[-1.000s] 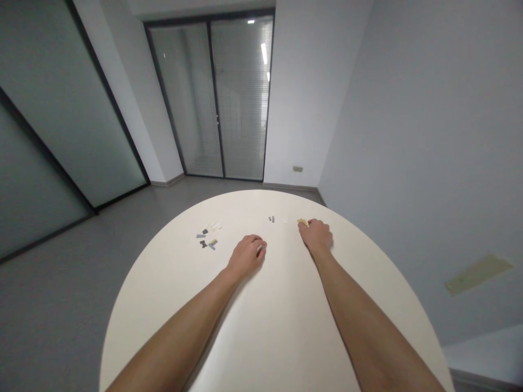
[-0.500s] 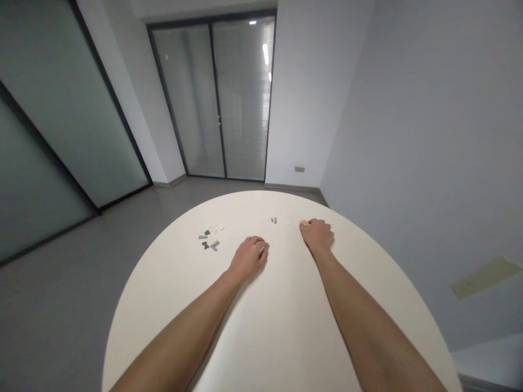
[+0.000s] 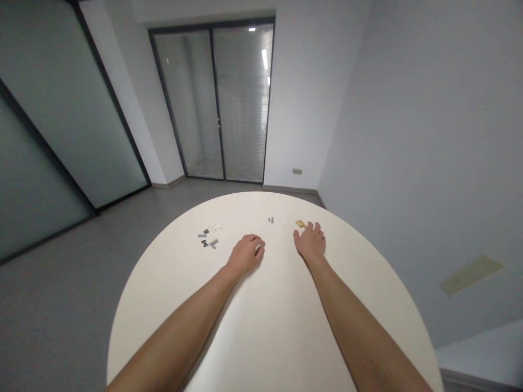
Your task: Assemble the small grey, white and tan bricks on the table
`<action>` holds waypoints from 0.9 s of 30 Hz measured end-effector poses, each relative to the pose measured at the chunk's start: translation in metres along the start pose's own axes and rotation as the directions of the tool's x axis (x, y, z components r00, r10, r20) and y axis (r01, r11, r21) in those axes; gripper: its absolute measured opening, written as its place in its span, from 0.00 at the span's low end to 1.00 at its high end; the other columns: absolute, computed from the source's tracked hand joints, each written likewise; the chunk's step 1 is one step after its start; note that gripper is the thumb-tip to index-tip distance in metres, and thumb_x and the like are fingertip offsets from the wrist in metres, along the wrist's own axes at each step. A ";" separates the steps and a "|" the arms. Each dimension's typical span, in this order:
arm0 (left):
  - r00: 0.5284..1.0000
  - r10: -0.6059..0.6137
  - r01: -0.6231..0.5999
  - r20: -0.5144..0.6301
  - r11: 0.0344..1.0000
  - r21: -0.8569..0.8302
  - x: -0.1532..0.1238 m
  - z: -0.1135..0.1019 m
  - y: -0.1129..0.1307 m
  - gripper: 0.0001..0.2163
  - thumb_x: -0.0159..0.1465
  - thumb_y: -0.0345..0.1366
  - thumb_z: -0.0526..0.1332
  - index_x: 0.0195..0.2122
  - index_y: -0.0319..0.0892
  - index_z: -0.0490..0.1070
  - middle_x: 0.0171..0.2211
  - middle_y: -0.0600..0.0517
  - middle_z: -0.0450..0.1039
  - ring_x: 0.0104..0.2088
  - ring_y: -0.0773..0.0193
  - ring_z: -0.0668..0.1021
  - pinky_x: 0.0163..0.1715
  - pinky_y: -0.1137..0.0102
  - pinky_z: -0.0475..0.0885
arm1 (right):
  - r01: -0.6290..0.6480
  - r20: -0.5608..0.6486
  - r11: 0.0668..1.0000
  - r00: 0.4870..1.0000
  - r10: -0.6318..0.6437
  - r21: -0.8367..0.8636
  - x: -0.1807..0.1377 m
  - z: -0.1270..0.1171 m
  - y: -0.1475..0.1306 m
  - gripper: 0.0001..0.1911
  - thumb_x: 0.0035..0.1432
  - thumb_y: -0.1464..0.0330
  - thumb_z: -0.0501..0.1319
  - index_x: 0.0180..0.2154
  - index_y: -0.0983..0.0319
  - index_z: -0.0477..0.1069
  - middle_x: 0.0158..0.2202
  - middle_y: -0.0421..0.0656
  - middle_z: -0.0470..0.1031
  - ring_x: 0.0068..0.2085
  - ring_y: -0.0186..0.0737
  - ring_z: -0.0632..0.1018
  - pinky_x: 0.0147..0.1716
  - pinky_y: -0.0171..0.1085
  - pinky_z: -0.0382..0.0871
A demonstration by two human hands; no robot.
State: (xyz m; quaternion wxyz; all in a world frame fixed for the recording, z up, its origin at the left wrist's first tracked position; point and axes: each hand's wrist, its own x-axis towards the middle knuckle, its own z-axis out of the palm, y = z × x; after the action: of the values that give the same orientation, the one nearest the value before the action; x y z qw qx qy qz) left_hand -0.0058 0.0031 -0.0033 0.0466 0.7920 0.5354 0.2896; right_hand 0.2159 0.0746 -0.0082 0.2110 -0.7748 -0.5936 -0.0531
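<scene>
left hand point(image 3: 245, 255): is resting curled on the round white tabletop point(image 3: 281, 326), I cannot tell if it is holding the small white piece point(image 3: 258, 247) at its fingers | right hand point(image 3: 309, 242): is lying open, holding nothing, just beside the tan flat piece point(image 3: 300, 224) | grey piece point(image 3: 271, 220), cluster of small pieces point(image 3: 207, 238): are lying apart toward the far edge
</scene>
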 end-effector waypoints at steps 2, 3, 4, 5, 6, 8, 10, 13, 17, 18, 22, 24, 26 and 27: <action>0.998 -0.028 0.031 -0.049 0.998 0.051 0.001 -0.001 -0.002 0.10 0.66 0.33 0.57 0.41 0.44 0.78 0.46 0.46 0.77 0.51 0.54 0.74 0.55 0.59 0.70 | 0.011 0.011 1.000 1.000 -0.011 -0.008 -0.009 0.001 0.003 0.36 0.65 0.55 0.54 0.65 0.71 0.55 0.68 0.61 0.55 0.63 0.58 0.65 0.61 0.48 0.56; 0.995 -0.056 0.062 -0.081 0.995 0.083 0.001 -0.001 -0.004 0.10 0.66 0.33 0.57 0.41 0.43 0.78 0.46 0.46 0.77 0.51 0.54 0.74 0.55 0.58 0.69 | 0.004 0.032 1.000 0.999 -0.004 -0.009 -0.013 0.001 0.005 0.38 0.65 0.54 0.54 0.66 0.73 0.53 0.68 0.62 0.53 0.65 0.58 0.63 0.62 0.48 0.55; 0.988 -0.096 0.110 -0.124 0.987 0.118 0.001 -0.002 -0.007 0.11 0.66 0.34 0.56 0.42 0.43 0.78 0.47 0.44 0.77 0.52 0.53 0.74 0.55 0.57 0.69 | 0.003 0.052 1.000 0.999 -0.002 -0.012 -0.016 0.002 0.007 0.39 0.65 0.53 0.53 0.67 0.74 0.52 0.69 0.62 0.52 0.66 0.58 0.62 0.63 0.48 0.53; 0.976 -0.141 0.167 -0.165 0.973 0.158 0.000 -0.003 -0.010 0.12 0.66 0.34 0.56 0.43 0.42 0.78 0.49 0.42 0.76 0.53 0.51 0.73 0.56 0.56 0.68 | 0.011 0.064 1.000 0.998 -0.009 -0.017 -0.019 0.002 0.009 0.39 0.65 0.53 0.53 0.66 0.74 0.52 0.69 0.63 0.52 0.66 0.58 0.61 0.63 0.48 0.53; 0.960 -0.187 0.229 -0.210 0.953 0.198 0.000 -0.005 -0.013 0.13 0.66 0.35 0.56 0.45 0.41 0.78 0.52 0.41 0.75 0.55 0.50 0.73 0.58 0.55 0.67 | 0.018 0.069 1.000 0.997 -0.016 -0.019 -0.021 0.002 0.011 0.40 0.65 0.53 0.52 0.66 0.75 0.52 0.69 0.63 0.52 0.66 0.58 0.61 0.63 0.48 0.52; 0.924 -0.259 0.335 -0.280 0.903 0.271 -0.002 -0.007 -0.021 0.16 0.64 0.36 0.58 0.51 0.39 0.76 0.59 0.37 0.69 0.60 0.44 0.69 0.61 0.51 0.63 | 0.030 0.069 0.999 0.997 -0.028 -0.023 -0.023 0.002 0.012 0.39 0.66 0.53 0.52 0.66 0.75 0.53 0.69 0.62 0.53 0.66 0.58 0.61 0.63 0.48 0.52; 0.895 -0.335 0.422 -0.293 0.849 0.317 -0.003 -0.009 -0.028 0.21 0.63 0.39 0.59 0.56 0.36 0.72 0.64 0.34 0.63 0.65 0.39 0.64 0.62 0.47 0.59 | 0.031 0.068 0.999 0.997 -0.029 -0.026 -0.024 0.002 0.011 0.38 0.66 0.53 0.52 0.66 0.75 0.54 0.68 0.62 0.54 0.66 0.59 0.61 0.63 0.49 0.52; 0.851 -0.427 0.518 -0.306 0.777 0.358 -0.002 -0.009 -0.038 0.27 0.64 0.43 0.58 0.61 0.34 0.67 0.67 0.32 0.58 0.68 0.38 0.59 0.65 0.47 0.54 | 0.031 0.069 0.999 0.997 -0.030 -0.022 -0.023 0.002 0.010 0.37 0.66 0.54 0.53 0.65 0.74 0.55 0.68 0.62 0.54 0.66 0.59 0.61 0.63 0.49 0.52; 0.834 -0.467 0.551 -0.294 0.738 0.391 0.001 -0.007 -0.046 0.28 0.66 0.44 0.55 0.62 0.31 0.65 0.66 0.32 0.61 0.68 0.38 0.58 0.66 0.47 0.50 | 0.040 0.058 0.999 0.998 -0.039 -0.006 -0.022 0.004 0.010 0.36 0.65 0.54 0.53 0.65 0.73 0.56 0.68 0.62 0.54 0.65 0.59 0.62 0.62 0.50 0.52; 0.838 -0.461 0.545 -0.292 0.741 0.392 0.001 -0.007 -0.047 0.28 0.66 0.44 0.54 0.62 0.30 0.66 0.65 0.33 0.62 0.68 0.38 0.58 0.66 0.46 0.50 | 0.042 0.055 0.999 0.998 -0.041 -0.004 -0.022 0.004 0.010 0.36 0.65 0.55 0.53 0.65 0.73 0.56 0.68 0.63 0.54 0.65 0.59 0.62 0.62 0.51 0.52; 0.873 -0.384 0.479 -0.301 0.791 0.380 0.001 -0.006 -0.046 0.25 0.66 0.42 0.54 0.60 0.30 0.68 0.61 0.35 0.68 0.67 0.38 0.60 0.66 0.46 0.50 | 0.060 0.049 0.998 0.997 -0.061 0.010 -0.020 0.006 0.008 0.35 0.65 0.56 0.54 0.64 0.73 0.56 0.68 0.63 0.53 0.64 0.61 0.62 0.61 0.54 0.53; 0.900 -0.334 0.422 -0.281 0.829 0.366 0.002 -0.007 -0.043 0.23 0.67 0.40 0.54 0.59 0.32 0.69 0.58 0.36 0.72 0.66 0.40 0.62 0.66 0.46 0.51 | 0.071 0.036 0.997 0.997 -0.072 0.022 -0.021 0.005 0.007 0.35 0.64 0.57 0.54 0.65 0.72 0.55 0.68 0.64 0.52 0.64 0.61 0.62 0.61 0.56 0.53; 0.932 -0.276 0.346 -0.235 0.870 0.350 0.004 -0.010 -0.040 0.21 0.66 0.37 0.55 0.58 0.33 0.70 0.54 0.37 0.75 0.64 0.43 0.65 0.65 0.48 0.53 | 0.084 0.013 0.996 0.996 -0.085 0.038 -0.021 0.004 0.005 0.34 0.64 0.59 0.54 0.66 0.71 0.54 0.69 0.63 0.51 0.65 0.62 0.61 0.60 0.59 0.54; 0.948 -0.238 0.300 -0.211 0.890 0.344 0.006 -0.011 -0.038 0.20 0.66 0.35 0.55 0.57 0.35 0.71 0.52 0.38 0.77 0.64 0.44 0.66 0.65 0.48 0.54 | 0.092 0.000 0.995 0.996 -0.092 0.049 -0.021 0.004 0.004 0.34 0.64 0.60 0.54 0.66 0.70 0.54 0.69 0.62 0.51 0.65 0.62 0.60 0.59 0.60 0.54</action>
State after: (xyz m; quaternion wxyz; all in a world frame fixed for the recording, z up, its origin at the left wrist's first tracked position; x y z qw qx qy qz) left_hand -0.0407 0.0216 -0.0066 -0.1083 0.6780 0.6871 0.2374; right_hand 0.2133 0.0563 -0.0197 0.2265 -0.7412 -0.6302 -0.0472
